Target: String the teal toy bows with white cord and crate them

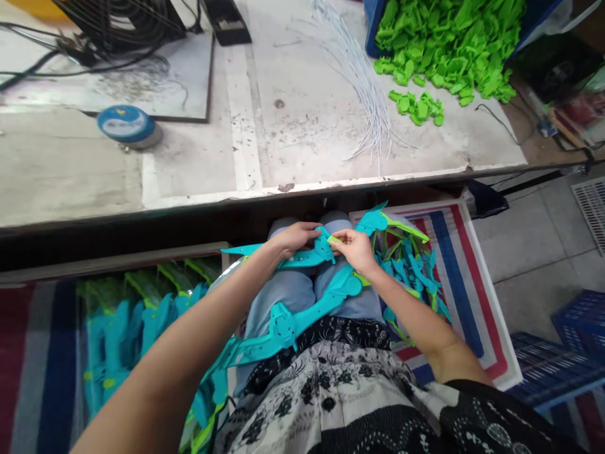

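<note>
No legible marking was observed; the left hand clasped one teal toy part, while the right hand pinched one green piece against it.

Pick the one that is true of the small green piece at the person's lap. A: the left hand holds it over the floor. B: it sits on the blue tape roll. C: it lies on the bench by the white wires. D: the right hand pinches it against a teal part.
D: the right hand pinches the green piece at the teal part, which the left hand steadies.
</note>
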Demonstrator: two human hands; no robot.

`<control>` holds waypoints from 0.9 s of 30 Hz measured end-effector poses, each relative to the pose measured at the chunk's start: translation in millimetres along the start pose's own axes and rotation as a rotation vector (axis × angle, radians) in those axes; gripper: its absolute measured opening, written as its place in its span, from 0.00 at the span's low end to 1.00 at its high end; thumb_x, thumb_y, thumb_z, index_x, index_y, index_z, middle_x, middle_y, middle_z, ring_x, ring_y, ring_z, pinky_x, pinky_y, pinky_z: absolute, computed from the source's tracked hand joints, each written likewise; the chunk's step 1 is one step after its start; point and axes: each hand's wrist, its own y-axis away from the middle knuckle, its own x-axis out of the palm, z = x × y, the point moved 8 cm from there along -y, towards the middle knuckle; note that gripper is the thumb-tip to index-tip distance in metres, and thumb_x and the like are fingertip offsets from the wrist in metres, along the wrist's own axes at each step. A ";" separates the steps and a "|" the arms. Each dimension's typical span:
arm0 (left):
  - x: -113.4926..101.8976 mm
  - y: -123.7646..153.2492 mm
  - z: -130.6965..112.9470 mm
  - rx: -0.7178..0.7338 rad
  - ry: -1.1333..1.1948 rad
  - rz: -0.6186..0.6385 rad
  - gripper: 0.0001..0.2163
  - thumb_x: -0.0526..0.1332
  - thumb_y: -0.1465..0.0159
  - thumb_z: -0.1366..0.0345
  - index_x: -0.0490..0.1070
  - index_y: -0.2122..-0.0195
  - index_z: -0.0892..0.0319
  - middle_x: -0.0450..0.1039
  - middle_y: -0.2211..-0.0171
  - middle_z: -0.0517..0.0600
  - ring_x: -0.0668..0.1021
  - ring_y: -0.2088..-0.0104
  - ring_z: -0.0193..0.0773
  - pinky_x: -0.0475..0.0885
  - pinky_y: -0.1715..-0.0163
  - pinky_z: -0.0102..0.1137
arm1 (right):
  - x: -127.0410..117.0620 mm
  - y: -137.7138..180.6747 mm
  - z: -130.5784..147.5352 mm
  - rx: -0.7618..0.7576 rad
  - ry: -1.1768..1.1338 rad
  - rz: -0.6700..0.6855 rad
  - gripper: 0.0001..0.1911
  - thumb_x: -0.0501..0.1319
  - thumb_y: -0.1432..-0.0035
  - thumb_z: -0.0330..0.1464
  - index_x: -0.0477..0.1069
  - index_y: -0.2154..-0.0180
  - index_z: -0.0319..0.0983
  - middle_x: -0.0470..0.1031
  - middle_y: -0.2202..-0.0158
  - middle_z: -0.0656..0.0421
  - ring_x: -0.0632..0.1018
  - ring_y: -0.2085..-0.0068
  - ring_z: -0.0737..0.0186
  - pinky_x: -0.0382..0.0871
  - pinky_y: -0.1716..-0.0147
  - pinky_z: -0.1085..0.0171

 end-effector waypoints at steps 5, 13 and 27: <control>-1.8 -0.9 2.2 0.016 -0.002 -0.007 0.13 0.64 0.40 0.68 0.76 0.53 0.60 0.73 0.77 0.46 0.73 0.76 0.31 0.66 0.75 0.25 | 1.6 5.7 -1.4 -0.087 0.230 -0.330 0.09 0.65 0.48 0.35 0.77 0.65 0.38 0.80 0.67 0.57 0.78 0.65 0.61 0.74 0.60 0.62; 0.0 -4.2 3.4 0.084 -0.025 0.034 0.08 0.65 0.40 0.66 0.78 0.61 0.60 0.68 0.80 0.45 0.68 0.79 0.29 0.61 0.77 0.25 | 11.0 15.1 20.0 -0.141 0.622 -0.351 0.07 0.64 0.45 0.35 0.78 0.66 0.39 0.75 0.70 0.59 0.74 0.68 0.65 0.66 0.64 0.67; 4.2 -0.8 -8.3 0.372 -0.278 0.008 0.11 0.66 0.49 0.59 0.74 0.68 0.61 0.66 0.79 0.43 0.64 0.78 0.29 0.58 0.79 0.25 | 3.5 -6.3 -2.9 0.097 0.554 0.063 0.32 0.68 0.47 0.42 0.67 0.42 0.38 0.66 0.87 0.69 0.67 0.84 0.68 0.60 0.77 0.68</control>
